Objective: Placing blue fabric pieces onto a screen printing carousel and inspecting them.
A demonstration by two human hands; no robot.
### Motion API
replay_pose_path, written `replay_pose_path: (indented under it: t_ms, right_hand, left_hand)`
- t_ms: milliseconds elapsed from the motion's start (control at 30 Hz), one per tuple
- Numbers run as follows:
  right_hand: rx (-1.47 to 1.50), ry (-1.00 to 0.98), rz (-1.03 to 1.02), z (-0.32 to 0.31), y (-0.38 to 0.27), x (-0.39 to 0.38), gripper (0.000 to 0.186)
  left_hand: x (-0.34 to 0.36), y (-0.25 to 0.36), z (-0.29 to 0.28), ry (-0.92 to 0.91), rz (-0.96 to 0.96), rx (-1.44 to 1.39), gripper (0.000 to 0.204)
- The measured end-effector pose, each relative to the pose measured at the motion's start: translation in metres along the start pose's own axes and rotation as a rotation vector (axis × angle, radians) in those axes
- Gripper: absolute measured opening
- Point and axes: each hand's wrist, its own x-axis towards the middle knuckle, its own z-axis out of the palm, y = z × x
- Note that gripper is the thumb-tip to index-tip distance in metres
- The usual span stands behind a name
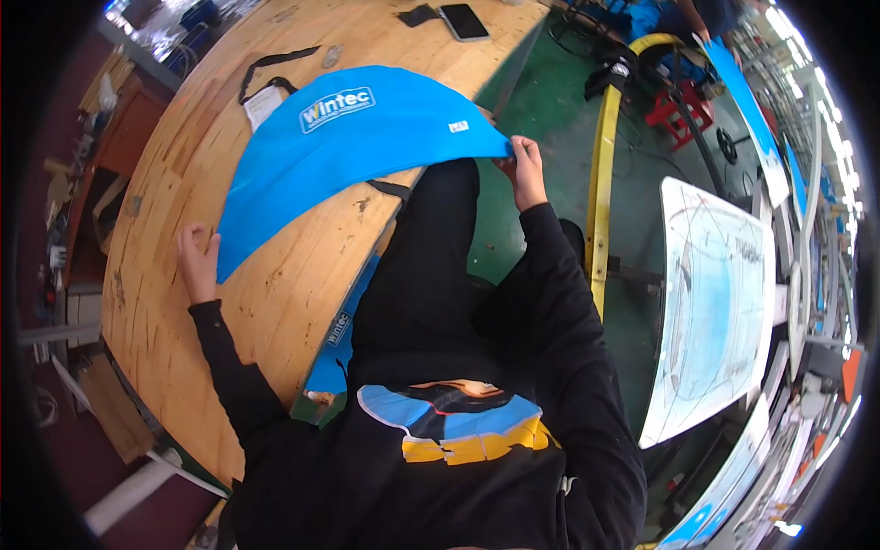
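A blue bag-like cover, curved like a half-moon with a printed patch and a small white label, lies across the wooden table. My right hand pinches its right tip, which reaches past the table's edge above my knee. Beside its lower left corner is my left hand, with thumb and fingers apart. The left thumb is close to the cover's edge; whether it touches is hard to tell. A black strap sticks out from under the cover's near edge.
On the wooden table are a black strap, a white tag and a phone. More blue material hangs below the table's near edge. A yellow metal frame and white panels stand to the right; another person is beyond.
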Motion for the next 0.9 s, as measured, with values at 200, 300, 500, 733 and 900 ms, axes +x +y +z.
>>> replay_pose_path:
  t_ms: [200,300,500,733,900]
  right_hand:
    - [0.371,0.268,0.057,-0.006,0.0,-0.012,0.023]
    - [0.458,0.244,0.048,0.019,-0.022,-0.042,0.021]
    - [0.525,0.308,-0.165,-0.006,-0.061,-0.064,0.022]
    - [0.189,0.443,-0.475,-0.021,-0.066,-0.072,0.016]
    - [-1.123,0.261,-1.007,0.016,-0.059,-0.099,0.011]
  left_hand:
    - [-0.047,0.238,0.092,-0.141,0.384,-0.535,0.016]
    - [-0.102,0.296,0.176,-0.591,0.174,-0.985,0.057]
    - [-0.17,0.357,0.225,-0.837,-0.204,-1.424,0.067]
    - [-0.172,0.368,0.206,-0.644,0.292,-0.903,0.021]
    - [-0.179,0.384,0.19,-0.549,0.71,-0.708,0.015]
